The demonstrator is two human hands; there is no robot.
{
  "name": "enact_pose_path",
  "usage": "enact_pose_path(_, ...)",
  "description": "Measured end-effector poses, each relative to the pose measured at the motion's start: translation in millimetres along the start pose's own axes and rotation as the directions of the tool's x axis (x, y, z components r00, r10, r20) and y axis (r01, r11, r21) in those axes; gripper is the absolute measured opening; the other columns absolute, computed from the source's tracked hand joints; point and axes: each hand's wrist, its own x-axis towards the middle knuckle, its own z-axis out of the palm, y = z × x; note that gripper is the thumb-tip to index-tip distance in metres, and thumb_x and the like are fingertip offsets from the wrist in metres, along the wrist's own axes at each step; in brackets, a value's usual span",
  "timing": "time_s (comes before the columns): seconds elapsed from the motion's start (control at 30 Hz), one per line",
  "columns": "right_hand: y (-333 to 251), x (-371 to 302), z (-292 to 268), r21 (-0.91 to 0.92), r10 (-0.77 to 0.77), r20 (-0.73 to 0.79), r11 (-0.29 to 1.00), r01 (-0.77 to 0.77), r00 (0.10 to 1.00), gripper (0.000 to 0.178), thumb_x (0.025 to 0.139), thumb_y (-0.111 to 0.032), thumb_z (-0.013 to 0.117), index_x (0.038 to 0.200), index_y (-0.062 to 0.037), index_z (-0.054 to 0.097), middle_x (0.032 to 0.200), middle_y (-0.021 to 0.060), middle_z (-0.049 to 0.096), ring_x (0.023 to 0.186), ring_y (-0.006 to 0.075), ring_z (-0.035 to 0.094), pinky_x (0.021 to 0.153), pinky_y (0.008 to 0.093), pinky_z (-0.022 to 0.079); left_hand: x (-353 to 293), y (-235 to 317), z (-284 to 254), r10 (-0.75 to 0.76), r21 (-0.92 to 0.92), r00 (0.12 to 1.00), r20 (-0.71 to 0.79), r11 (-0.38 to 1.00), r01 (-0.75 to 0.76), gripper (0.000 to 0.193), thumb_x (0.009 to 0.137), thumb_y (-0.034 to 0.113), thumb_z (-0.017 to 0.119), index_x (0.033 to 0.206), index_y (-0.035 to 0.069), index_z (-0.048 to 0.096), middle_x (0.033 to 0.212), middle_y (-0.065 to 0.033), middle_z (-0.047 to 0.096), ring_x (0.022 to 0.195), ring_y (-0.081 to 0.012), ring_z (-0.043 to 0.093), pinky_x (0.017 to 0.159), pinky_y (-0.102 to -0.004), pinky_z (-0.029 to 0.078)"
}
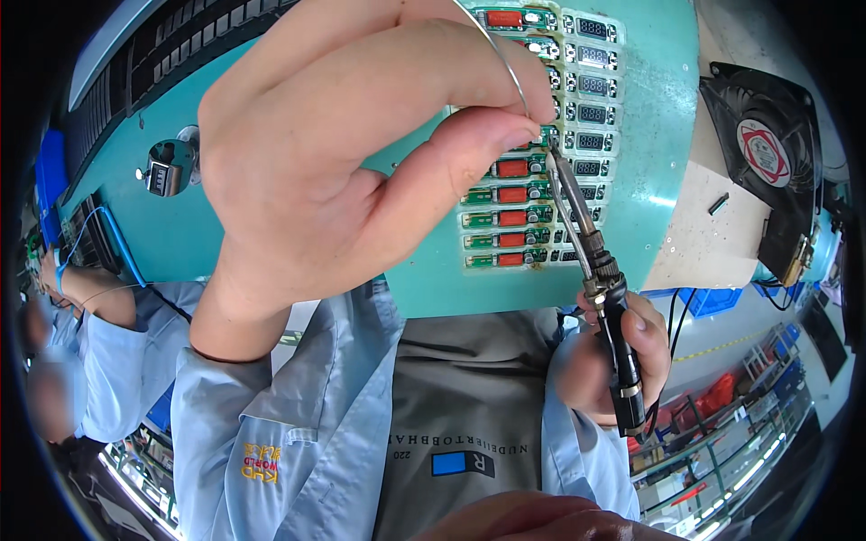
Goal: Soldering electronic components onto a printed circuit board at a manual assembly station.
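My left hand (334, 153) is closed, pinching a thin solder wire (508, 70) between thumb and index finger above the boards. The wire curves down to the fingertips. My right hand (648, 343) grips the black handle of a soldering iron (617, 329), which points up and away. A second slim metal rod (570, 233) runs beside its shaft. The iron's tip is close to my left fingertips, over a circuit board (512, 194) in a column of several with red components. Small display modules (592, 114) line up on their right. My left hand hides part of the column.
A green work surface (649, 180) lies under the boards. On it, at left, stands a tally counter (165, 171). A black fan (762, 149) is at the right, near a small black piece (719, 204). A co-worker's arm (104, 293) shows at far left.
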Motion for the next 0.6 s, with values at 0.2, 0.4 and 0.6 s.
enact_pose_path(0.2, 1.6, -0.5, -2.6, 0.006, 0.019, 0.021, 1.000, -0.019, 1.000, 0.048, 0.088, -0.021, 0.078, 0.126, -0.0003, 0.059, 0.103, 0.0244, 0.069, 0.079, 0.0297, 0.069, 0.071, 0.0364, 0.056, 2.0, 3.3, -1.3, -0.057, 0.032, 0.998, 0.027, 0.998, 0.057, 0.020, 0.076, -0.007, 0.077, 0.095, -0.003, 0.074, 0.090, -0.0109, 0.071, 0.077, -0.0173, 0.060, 0.069, -0.0249, 0.049)
enact_pose_path(0.4, -1.3, 1.9, -7.5, -0.035, 0.008, 0.100, 0.999, -0.005, 0.995, 0.048, 0.096, -0.023, 0.071, 0.133, 0.0024, 0.053, 0.106, 0.0259, 0.064, 0.085, 0.0296, 0.070, 0.077, 0.0347, 0.056, 1.9, 0.2, 1.1, -0.071, 0.026, 0.997, 0.029, 0.997, 0.071, 0.020, 0.074, -0.007, 0.078, 0.093, -0.002, 0.075, 0.090, -0.0107, 0.071, 0.075, -0.0165, 0.060, 0.067, -0.0240, 0.048)
enact_pose_path(0.6, 0.5, 0.9, -7.5, -0.037, 0.017, 0.105, 0.999, -0.013, 0.994, 0.048, 0.097, -0.023, 0.071, 0.133, 0.0026, 0.053, 0.106, 0.0266, 0.064, 0.085, 0.0297, 0.070, 0.078, 0.0355, 0.056, 1.1, 4.6, 3.5, -0.111, 0.031, 0.994, 0.024, 0.993, 0.110, 0.020, 0.074, -0.007, 0.078, 0.093, -0.002, 0.076, 0.090, -0.0109, 0.069, 0.072, -0.0158, 0.059, 0.064, -0.0227, 0.047)
